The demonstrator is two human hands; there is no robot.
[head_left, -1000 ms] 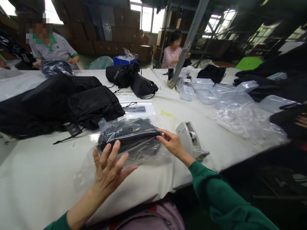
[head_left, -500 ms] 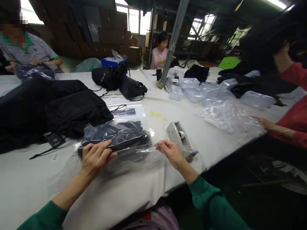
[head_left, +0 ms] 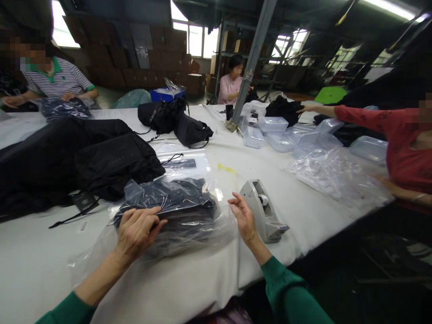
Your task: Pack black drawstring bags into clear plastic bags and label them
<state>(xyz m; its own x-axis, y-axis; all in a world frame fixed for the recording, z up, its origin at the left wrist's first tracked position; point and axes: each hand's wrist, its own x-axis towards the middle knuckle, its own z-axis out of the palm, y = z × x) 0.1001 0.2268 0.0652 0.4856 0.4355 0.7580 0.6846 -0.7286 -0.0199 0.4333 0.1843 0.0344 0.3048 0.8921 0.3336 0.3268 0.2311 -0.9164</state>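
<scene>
A clear plastic bag [head_left: 189, 211] with a dark folded fabric item inside lies on the white table in front of me. My left hand [head_left: 140, 229] grips the bag's near folded edge, thumb below and fingers on top. To the right of the bag, my right hand [head_left: 243, 218] is raised with its fingers apart and nothing plainly in them. Just beyond it stands a grey tape dispenser [head_left: 265, 211] with a small roll in it. A black hang tag [head_left: 83, 201] on a cord lies left of the bag.
Black drawstring bags [head_left: 118, 166] are piled at the left, with more [head_left: 192, 130] behind. Clear plastic boxes [head_left: 280, 137] and a heap of clear bags [head_left: 334, 173] lie to the right. A metal post [head_left: 251, 67] rises at the far edge. Co-workers sit around the table.
My right hand has let go of the bag's right end and opened, lifting slightly beside the dispenser. My left hand keeps its grip. The co-worker in red now reaches across to a black bag.
</scene>
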